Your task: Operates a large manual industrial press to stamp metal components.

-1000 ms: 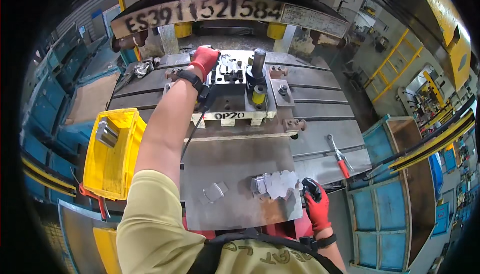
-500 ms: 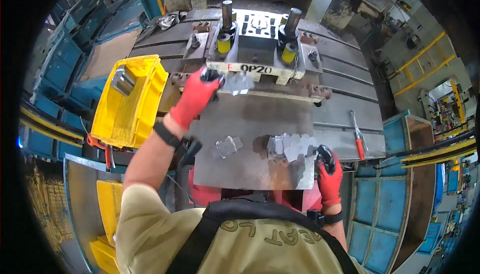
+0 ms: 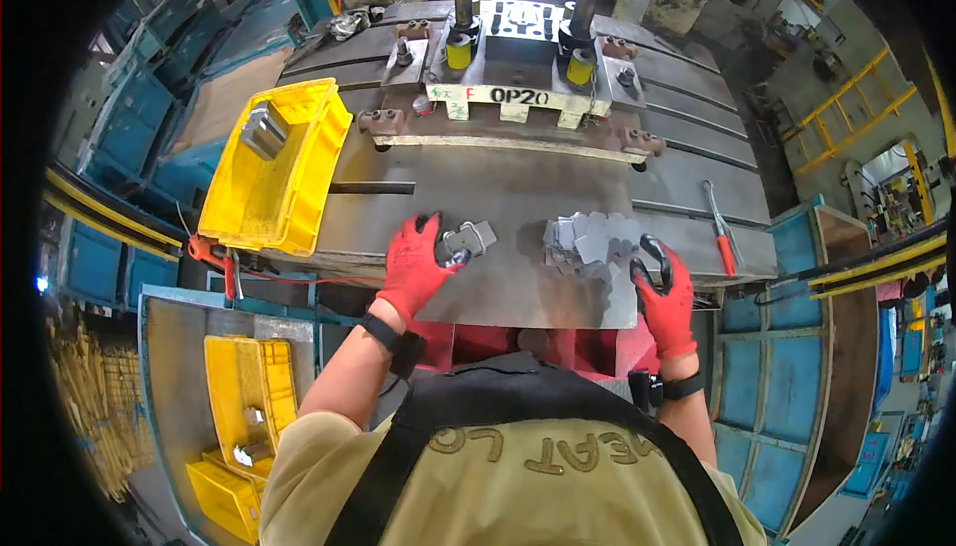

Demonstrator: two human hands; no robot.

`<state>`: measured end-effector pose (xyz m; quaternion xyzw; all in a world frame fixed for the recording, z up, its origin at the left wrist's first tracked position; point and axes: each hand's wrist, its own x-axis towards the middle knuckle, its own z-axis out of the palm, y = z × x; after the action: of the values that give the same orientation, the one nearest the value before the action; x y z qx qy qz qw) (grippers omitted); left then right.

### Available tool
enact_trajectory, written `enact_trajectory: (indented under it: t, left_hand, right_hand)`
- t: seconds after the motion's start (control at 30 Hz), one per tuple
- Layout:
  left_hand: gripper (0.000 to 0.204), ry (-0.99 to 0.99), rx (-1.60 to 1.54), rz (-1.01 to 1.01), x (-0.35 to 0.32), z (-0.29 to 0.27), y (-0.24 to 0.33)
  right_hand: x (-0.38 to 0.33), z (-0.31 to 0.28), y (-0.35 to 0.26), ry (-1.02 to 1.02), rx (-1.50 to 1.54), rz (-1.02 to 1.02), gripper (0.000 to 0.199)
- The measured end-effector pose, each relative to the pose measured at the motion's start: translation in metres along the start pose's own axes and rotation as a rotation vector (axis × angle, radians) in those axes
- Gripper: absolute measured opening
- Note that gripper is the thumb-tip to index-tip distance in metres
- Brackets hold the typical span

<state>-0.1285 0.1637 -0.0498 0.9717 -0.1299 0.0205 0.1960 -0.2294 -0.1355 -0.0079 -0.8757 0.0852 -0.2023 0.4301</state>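
My left hand (image 3: 416, 267), in a red glove with dark fingertips, is at the left end of a small stack of shaped metal plates (image 3: 468, 240). Its thumb and fingers are spread around that edge and look open. To the right lies a larger, fanned-out pile of flat grey metal blanks (image 3: 590, 238). My right hand (image 3: 665, 292), gloved the same way, hovers at the right side of this pile with thumb and fingers apart. Nothing shows between them. Both groups of plates lie on a smooth steel sheet (image 3: 513, 297).
A die set (image 3: 518, 98) with two upright posts stands bolted at the back. A yellow bin (image 3: 314, 192) holding metal parts is at the left. Red-handled pliers (image 3: 719, 232) lie at the right. Yellow crates (image 3: 244, 362) sit low at the left, and a blue-framed cart (image 3: 767, 367) at the right.
My left hand has come back from the die front to the small stack, and the metal plate it carried is out of its fingers. My right hand stays beside the blanks. The view has shifted.
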Motion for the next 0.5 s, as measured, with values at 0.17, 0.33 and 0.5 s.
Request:
enact_trajectory:
  t: [0.17, 0.33, 0.5]
  left_hand:
    - [0.059, 0.004, 0.087, 0.246, 0.011, 0.019, 0.002]
    - [0.058, -0.059, 0.066, 0.368, 0.034, 0.024, -0.01]
    - [0.062, 0.003, 0.047, 0.425, 0.037, 0.02, -0.013]
  right_hand:
    - [0.02, -0.008, 0.002, -0.193, -0.45, -0.313, 0.058]
    - [0.036, 0.0, 0.012, -0.294, -0.612, -0.467, 0.051]
    - [0.039, 0.002, 0.008, -0.285, -0.69, -0.603, 0.039]
